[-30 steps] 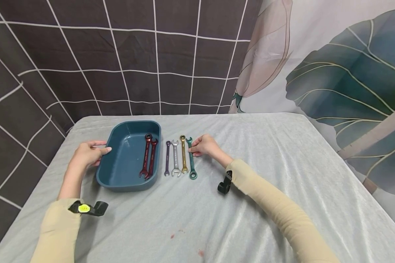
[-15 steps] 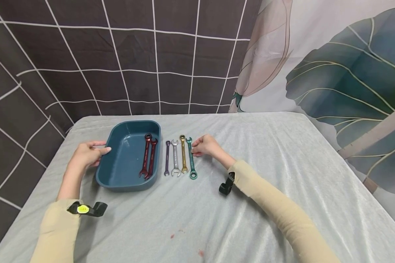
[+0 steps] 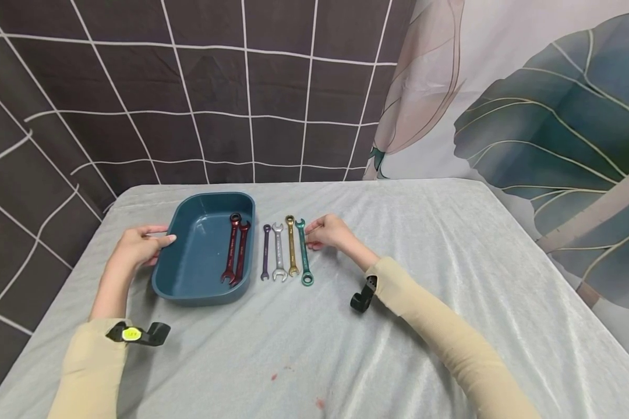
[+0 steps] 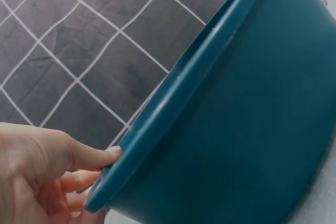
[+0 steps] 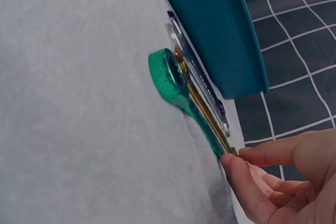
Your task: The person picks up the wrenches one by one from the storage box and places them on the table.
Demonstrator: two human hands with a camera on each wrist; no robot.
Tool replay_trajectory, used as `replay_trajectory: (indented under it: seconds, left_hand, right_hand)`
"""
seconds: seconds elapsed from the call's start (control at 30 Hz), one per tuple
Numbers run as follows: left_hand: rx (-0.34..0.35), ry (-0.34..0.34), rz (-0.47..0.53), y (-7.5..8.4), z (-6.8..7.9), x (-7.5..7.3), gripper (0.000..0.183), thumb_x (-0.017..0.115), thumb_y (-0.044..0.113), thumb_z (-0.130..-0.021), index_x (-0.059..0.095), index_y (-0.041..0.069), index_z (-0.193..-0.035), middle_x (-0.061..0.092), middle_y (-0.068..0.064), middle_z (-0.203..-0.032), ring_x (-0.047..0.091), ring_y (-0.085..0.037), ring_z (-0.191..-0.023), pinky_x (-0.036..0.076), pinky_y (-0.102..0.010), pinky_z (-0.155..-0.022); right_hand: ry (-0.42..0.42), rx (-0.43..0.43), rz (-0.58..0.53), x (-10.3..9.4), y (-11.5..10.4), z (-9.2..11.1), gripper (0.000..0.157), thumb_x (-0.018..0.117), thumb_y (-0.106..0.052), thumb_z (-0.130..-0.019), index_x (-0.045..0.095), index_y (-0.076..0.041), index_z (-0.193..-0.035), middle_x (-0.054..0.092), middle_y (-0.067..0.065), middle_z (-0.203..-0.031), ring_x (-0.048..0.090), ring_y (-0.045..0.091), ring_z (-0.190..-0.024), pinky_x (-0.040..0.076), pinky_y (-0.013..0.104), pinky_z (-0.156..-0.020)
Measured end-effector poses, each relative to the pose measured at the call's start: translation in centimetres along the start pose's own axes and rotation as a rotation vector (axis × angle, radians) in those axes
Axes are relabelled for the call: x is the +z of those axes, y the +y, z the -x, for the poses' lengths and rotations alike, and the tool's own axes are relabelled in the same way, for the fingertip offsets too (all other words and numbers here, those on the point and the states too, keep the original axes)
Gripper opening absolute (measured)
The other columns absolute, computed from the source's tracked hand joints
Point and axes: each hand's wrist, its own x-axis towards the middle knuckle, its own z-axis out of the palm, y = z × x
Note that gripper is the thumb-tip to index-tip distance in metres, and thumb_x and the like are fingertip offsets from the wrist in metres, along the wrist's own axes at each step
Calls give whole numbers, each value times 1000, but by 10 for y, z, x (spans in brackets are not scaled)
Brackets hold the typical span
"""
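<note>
My left hand (image 3: 136, 247) grips the left rim of a blue plastic tub (image 3: 191, 262), thumb over the edge and the other fingers outside. Inside the tub, two red wrenches (image 3: 232, 250) lie along its right side. On the cloth to the right, a purple wrench (image 3: 265, 253), a silver wrench (image 3: 279, 250), a gold wrench (image 3: 292, 247) and a green wrench (image 3: 304, 253) lie side by side. My right hand (image 3: 327, 231) is just right of the green wrench's upper half, its thumb and index fingertips right at the wrench with a small gap between them.
A pale grey cloth (image 3: 424, 233) covers the table. Dark fabric with white grid lines (image 3: 204, 87) hangs behind it, and a leaf-patterned curtain (image 3: 545, 134) hangs at the right. Small reddish marks (image 3: 320, 402) show on the cloth near the front.
The right hand's fingertips have drawn slightly right, off the green wrench that they overlapped before. The wrench stays in place in the row. The left hand and tub have not moved.
</note>
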Motion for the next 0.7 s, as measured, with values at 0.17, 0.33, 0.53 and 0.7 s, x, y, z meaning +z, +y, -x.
replay_trajectory:
  seconds: [0.17,0.33,0.53,0.7]
  left_hand:
    - [-4,8,-4,1,0,1,59,57,27,-95,39,0,-144,49,1,-81,48,-8,-70,48,-24,-60]
    - [-9,4,-1,1,1,1,60,57,29,-96,38,0,-145,50,-2,-90,48,-9,-76,48,-24,-62]
    - [-13,4,-6,1,2,1,60,57,29,-96,38,1,-145,50,-5,-96,48,-11,-78,48,-23,-62]
    - [-12,3,2,1,2,1,60,56,29,-96,37,0,-145,51,-10,-106,49,-11,-81,48,-22,-63]
  right_hand:
    - [13,0,-17,1,-3,2,22,67,-1,-84,67,4,-105,67,10,-79,62,9,-58,56,23,-63]
    - [18,-15,-12,2,-7,5,22,66,-1,-84,68,4,-105,70,14,-87,63,10,-61,56,24,-66]
    - [18,-41,52,2,-12,8,21,66,-6,-84,70,0,-104,72,14,-93,64,10,-65,56,24,-67]
    - [4,-29,60,3,-19,9,21,68,-8,-86,69,-1,-106,72,15,-97,68,15,-74,56,24,-68]
